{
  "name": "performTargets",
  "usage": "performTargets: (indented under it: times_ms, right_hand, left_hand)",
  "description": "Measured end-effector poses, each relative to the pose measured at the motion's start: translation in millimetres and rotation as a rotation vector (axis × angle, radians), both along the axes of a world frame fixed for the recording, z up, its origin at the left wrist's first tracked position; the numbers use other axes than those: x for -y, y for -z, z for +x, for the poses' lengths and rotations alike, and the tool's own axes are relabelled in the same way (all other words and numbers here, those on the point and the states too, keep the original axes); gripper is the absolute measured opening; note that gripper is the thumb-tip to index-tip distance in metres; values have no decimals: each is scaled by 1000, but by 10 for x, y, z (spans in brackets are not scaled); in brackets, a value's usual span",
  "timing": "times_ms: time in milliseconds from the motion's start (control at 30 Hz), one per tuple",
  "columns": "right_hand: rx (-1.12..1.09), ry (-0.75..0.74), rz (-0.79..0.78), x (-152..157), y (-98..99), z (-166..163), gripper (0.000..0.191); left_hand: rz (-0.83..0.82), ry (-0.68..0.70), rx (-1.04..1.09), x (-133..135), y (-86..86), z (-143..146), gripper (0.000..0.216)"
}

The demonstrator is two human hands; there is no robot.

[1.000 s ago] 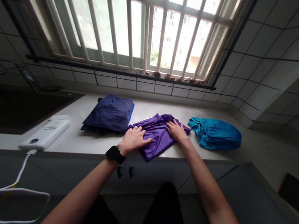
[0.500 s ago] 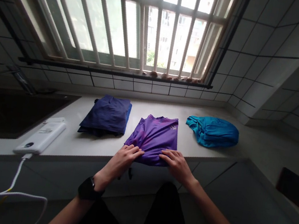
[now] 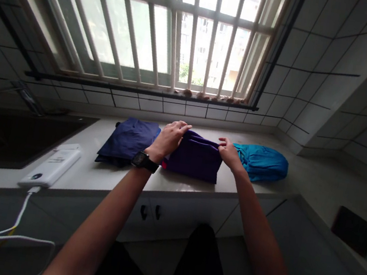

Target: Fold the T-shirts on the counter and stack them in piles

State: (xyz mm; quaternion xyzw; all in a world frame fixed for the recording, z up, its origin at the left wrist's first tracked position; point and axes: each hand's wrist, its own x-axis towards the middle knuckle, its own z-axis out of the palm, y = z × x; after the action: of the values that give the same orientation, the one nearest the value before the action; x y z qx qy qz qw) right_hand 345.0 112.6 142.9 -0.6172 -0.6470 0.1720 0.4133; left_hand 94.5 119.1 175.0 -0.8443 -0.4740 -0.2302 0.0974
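Observation:
Between my hands a purple shirt (image 3: 195, 160) is lifted, its near edge raised and its darker underside facing me. My left hand (image 3: 171, 139) pinches the raised edge at the left corner. At the right corner, the fingers of my right hand (image 3: 230, 154) are closed on the same edge. Left of the shirt lies a folded stack of navy cloth (image 3: 130, 140), partly behind my left hand. A bundled teal cloth (image 3: 263, 162) rests to the right, just beyond my right hand.
On the pale countertop (image 3: 82, 172), a white power bank (image 3: 50, 167) with a plugged-in cable lies near the dark sink (image 3: 4, 135). A dark flat object (image 3: 351, 230) lies on the right-hand counter. A barred window (image 3: 146, 23) is behind the counter.
Both hands have moved up and away from the counter's front edge, lifting the shirt's near edge. The shirt's bright purple front has turned out of sight, and its dark underside shows.

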Motion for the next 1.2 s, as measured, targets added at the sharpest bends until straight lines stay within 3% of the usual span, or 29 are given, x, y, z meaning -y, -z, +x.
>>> performTargets:
  times_ms: [67, 133, 200, 267, 333, 400, 467, 567, 667, 800, 900, 1000, 1067, 1200]
  right_hand:
    - [57, 32, 23, -36, 81, -24, 57]
    - [170, -49, -13, 22, 252, -70, 57]
    - [321, -156, -162, 105, 460, -127, 55]
    - [467, -220, -330, 161, 657, -169, 56]
    - [546, -250, -360, 168, 817, -178, 59]
    - [529, -231, -227, 133, 931, -155, 59]
    - [465, -134, -102, 77, 1000, -122, 56]
    - [432, -2, -108, -12, 1032, -103, 48]
    - [438, -94, -144, -79, 1024, -160, 33]
    - [404, -202, -115, -90, 1013, -329, 18]
    - [313, -247, -120, -65, 947, -478, 13]
    - [155, -332, -79, -138, 701, -682, 16]
    - [83, -388, 10, -293, 402, -893, 17]
    - [26, -443, 267, -777, -349, -1515, 28]
  left_hand:
    - [-127, 16, -45, -90, 269, 97, 56]
    - [-313, 40, -127, -81, 618, 122, 60]
    - [-387, -5, -165, -16, 930, 96, 57]
    - [-374, -53, -154, 74, 1121, 53, 56]
    - [-338, -89, -131, 176, 1185, 18, 57]
    - [-309, -121, -129, 300, 1173, -8, 59]
    - [-274, -141, -140, 461, 1151, -32, 67]
    - [-227, -139, -140, 767, 1167, -88, 83]
    - [-227, -128, -169, 1076, 1218, -162, 93]
    - [-204, -124, -202, 1316, 1289, -260, 83]
    - [-156, -89, -153, 1346, 1326, -364, 64]
    - [-37, -118, -82, 1312, 1239, -536, 57]
    - [84, -187, -43, 1265, 1054, -682, 58]
    - [288, -389, -6, 1049, 485, -969, 56]
